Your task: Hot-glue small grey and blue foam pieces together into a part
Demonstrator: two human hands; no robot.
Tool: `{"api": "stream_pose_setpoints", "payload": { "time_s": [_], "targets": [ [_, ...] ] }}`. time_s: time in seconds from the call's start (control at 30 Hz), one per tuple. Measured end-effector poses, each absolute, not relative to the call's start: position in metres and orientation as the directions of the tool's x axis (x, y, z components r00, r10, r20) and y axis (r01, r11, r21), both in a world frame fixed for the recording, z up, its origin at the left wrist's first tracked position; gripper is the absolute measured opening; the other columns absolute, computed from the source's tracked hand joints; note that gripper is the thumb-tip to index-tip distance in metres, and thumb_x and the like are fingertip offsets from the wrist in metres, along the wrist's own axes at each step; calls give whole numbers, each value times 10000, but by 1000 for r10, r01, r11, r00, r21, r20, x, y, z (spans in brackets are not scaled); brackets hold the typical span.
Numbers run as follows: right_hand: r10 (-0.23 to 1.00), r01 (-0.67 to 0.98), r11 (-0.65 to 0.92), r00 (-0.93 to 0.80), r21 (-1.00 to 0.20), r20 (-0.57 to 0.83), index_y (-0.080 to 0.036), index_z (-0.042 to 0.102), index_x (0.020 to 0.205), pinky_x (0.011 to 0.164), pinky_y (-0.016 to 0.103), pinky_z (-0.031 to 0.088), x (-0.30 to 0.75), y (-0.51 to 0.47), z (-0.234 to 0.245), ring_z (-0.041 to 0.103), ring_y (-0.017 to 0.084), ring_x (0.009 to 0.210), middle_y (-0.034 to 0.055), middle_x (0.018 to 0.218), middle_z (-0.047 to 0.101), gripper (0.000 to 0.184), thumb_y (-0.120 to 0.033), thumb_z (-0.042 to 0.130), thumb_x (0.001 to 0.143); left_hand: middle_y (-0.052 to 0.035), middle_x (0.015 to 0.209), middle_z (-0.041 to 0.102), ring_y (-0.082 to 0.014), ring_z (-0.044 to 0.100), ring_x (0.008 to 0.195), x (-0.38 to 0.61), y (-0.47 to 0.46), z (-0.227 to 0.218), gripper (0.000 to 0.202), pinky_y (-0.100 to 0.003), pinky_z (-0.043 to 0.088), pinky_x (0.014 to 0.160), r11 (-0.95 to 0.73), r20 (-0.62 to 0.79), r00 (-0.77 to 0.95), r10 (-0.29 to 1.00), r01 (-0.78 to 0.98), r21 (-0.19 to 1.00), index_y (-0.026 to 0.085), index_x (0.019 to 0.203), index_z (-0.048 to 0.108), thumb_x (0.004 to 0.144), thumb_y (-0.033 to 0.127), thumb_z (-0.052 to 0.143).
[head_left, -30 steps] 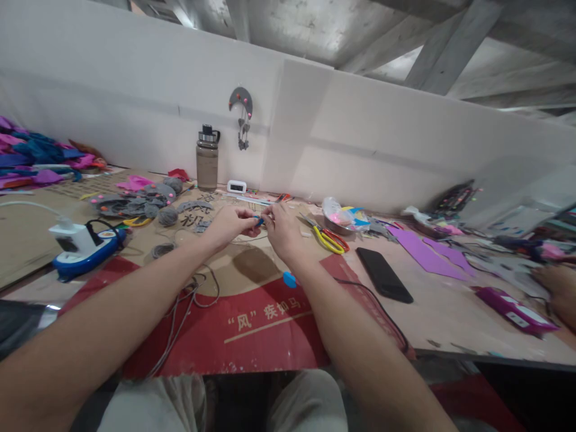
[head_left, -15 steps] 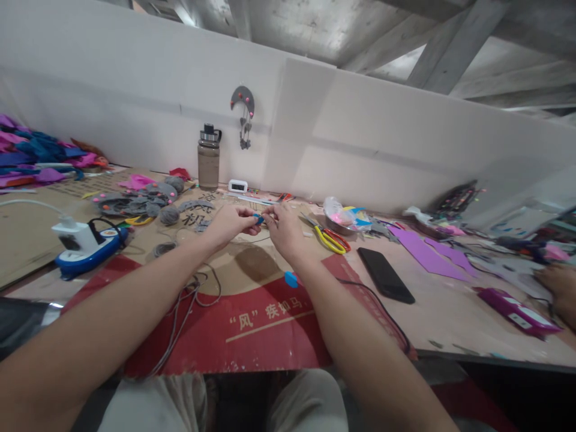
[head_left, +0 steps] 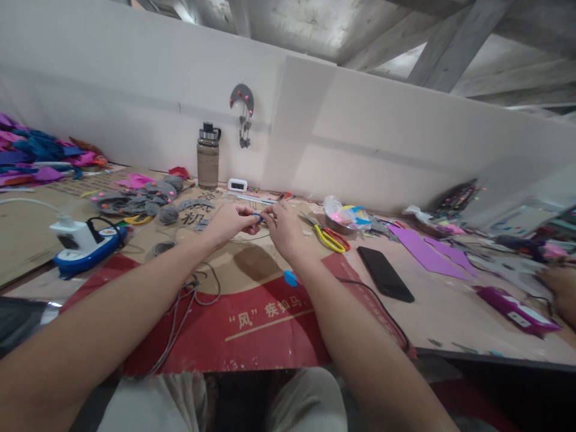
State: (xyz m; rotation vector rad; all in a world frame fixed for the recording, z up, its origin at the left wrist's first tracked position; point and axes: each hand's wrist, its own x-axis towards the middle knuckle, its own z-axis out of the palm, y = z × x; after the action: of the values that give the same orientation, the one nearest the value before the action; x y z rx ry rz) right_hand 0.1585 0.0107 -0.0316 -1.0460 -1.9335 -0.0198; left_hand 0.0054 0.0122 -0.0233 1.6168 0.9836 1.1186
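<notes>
Over the cardboard sheet (head_left: 270,345), my left hand (head_left: 234,222) and my right hand (head_left: 283,227) meet fingertip to fingertip. Both pinch a small blue piece (head_left: 258,218), perhaps felt; most of it is hidden by the fingers. A second blue piece (head_left: 290,278) lies beside my right forearm. Thin grey cord (head_left: 191,294) runs in loose loops near my left forearm. To the left of my left hand sit a grey yarn ball (head_left: 168,215) and grey felt pieces (head_left: 130,201) with pink dots.
Yellow-handled scissors (head_left: 330,239) and a black phone (head_left: 385,274) lie to the right, near purple sheets (head_left: 425,252) and a purple pouch (head_left: 517,312). A bottle (head_left: 208,159) stands behind. A blue power strip (head_left: 90,255) is at left. Another person's hand (head_left: 558,282) shows at far right.
Both hands stay in nearly the same spot, still pinching the small blue piece, which shows slightly less between the fingers. The other person's hand at far right has shifted slightly.
</notes>
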Motion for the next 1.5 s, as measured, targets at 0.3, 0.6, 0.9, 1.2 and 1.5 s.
{"api": "stream_pose_setpoints", "payload": {
  "time_s": [0.3, 0.6, 0.9, 1.2, 1.5],
  "targets": [
    [652, 645, 663, -247, -380, 717, -174, 557, 864, 729, 309, 397, 160, 12, -31, 483, 171, 783, 60, 852, 516, 108, -229, 467, 841, -34, 600, 641, -101, 587, 541, 4, 15, -26, 174, -236, 498, 583, -285, 240, 267, 933, 144, 948, 115, 730, 638, 687, 283, 625],
    [660, 657, 651, -244, -379, 711, -181, 521, 786, 710, 297, 389, 159, 14, -32, 478, 165, 781, 52, 837, 513, 64, -211, 481, 825, -46, 612, 656, -108, 603, 544, 2, 17, -27, 162, -235, 501, 580, -281, 225, 258, 940, 203, 938, 116, 738, 630, 711, 273, 604],
    [670, 699, 620, -237, -355, 704, -186, 487, 741, 707, 299, 378, 157, 13, -33, 461, 172, 780, 54, 817, 508, 147, -243, 420, 860, -47, 620, 659, -116, 605, 554, 4, 12, -24, 166, -233, 494, 580, -319, 246, 273, 930, 267, 910, 121, 721, 630, 710, 283, 597],
    [660, 762, 593, -275, -260, 700, -186, 494, 750, 695, 288, 370, 157, 8, -30, 459, 171, 769, 60, 845, 501, 163, -237, 395, 869, -46, 617, 663, -124, 613, 562, 3, 14, -26, 161, -239, 494, 583, -327, 256, 260, 931, 288, 900, 126, 726, 633, 704, 278, 585],
    [663, 751, 597, -264, -281, 701, -189, 490, 753, 699, 308, 368, 156, 7, -31, 464, 184, 778, 64, 839, 506, 140, -252, 414, 853, -57, 621, 666, -130, 618, 560, 4, 12, -22, 169, -246, 498, 585, -306, 250, 232, 940, 253, 918, 123, 712, 625, 697, 287, 587]
  ]
}}
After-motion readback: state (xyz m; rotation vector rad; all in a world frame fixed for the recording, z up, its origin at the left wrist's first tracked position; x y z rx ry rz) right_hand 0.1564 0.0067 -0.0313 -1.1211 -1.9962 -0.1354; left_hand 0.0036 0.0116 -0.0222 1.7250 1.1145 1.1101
